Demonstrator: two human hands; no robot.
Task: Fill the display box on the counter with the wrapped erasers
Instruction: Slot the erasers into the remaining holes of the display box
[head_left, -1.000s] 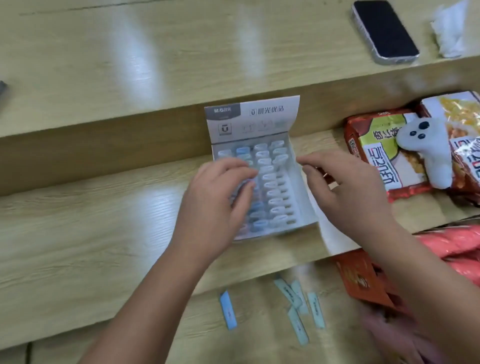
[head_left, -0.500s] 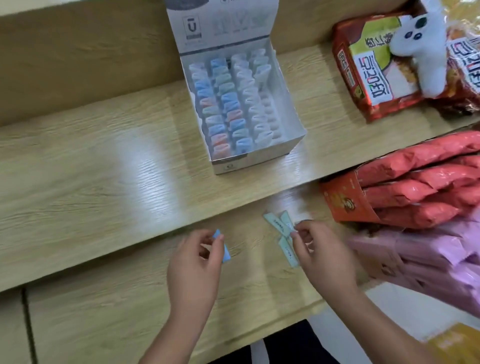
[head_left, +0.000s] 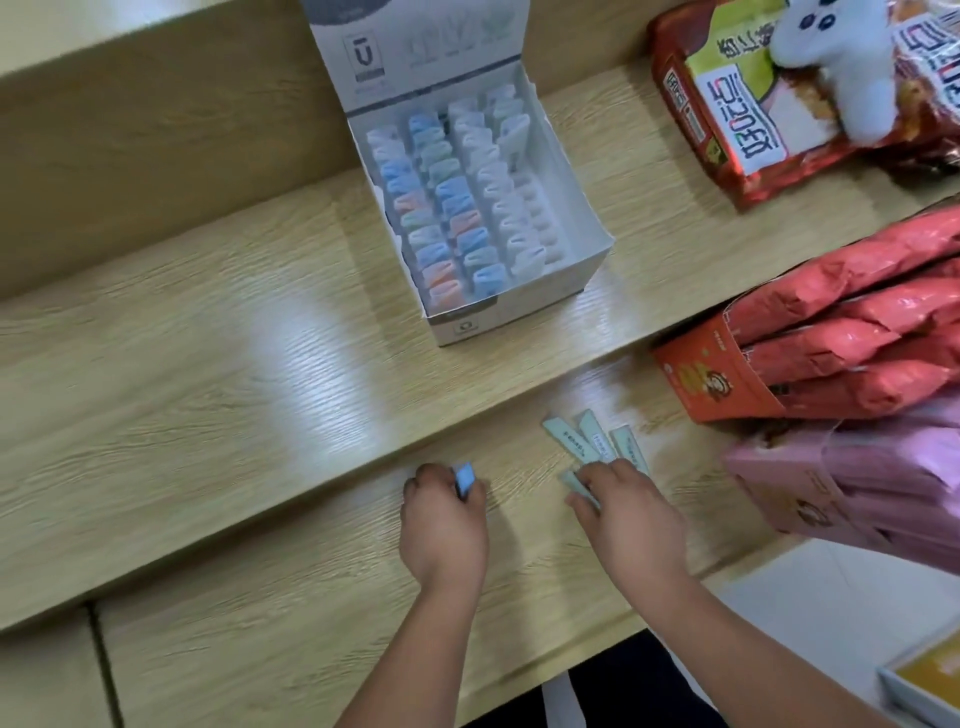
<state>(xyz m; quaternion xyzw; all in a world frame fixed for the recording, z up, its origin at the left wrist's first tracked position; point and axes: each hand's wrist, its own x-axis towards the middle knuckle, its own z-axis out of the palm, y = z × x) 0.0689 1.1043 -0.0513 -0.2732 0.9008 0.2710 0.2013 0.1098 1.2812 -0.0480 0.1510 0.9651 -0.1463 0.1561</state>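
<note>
L hand (head_left: 444, 525) lower centre, clamped on blue eraser (head_left: 464, 479); R hand (head_left: 634, 519) over green erasers (head_left: 587, 447), can't tell if gripping. Pinch by narrow ends, then slot upright into box (head_left: 467, 327), top centre, bare rows.

A stepped pale-wood counter (head_left: 156, 389) shines with bright reflections.

On the wooden counter (head_left: 208, 364), an open display box (head_left: 519, 317), lid flap upright, left rows packed with wrapped erasers (head_left: 441, 223), right rows sparser. On the lower ledge, left hand (head_left: 444, 525) gripping a blue eraser (head_left: 464, 478); right hand (head_left: 631, 519) pinching a pale green eraser (head_left: 576, 483), 3 more green erasers (head_left: 566, 439) just beyond its fingertips.
</note>
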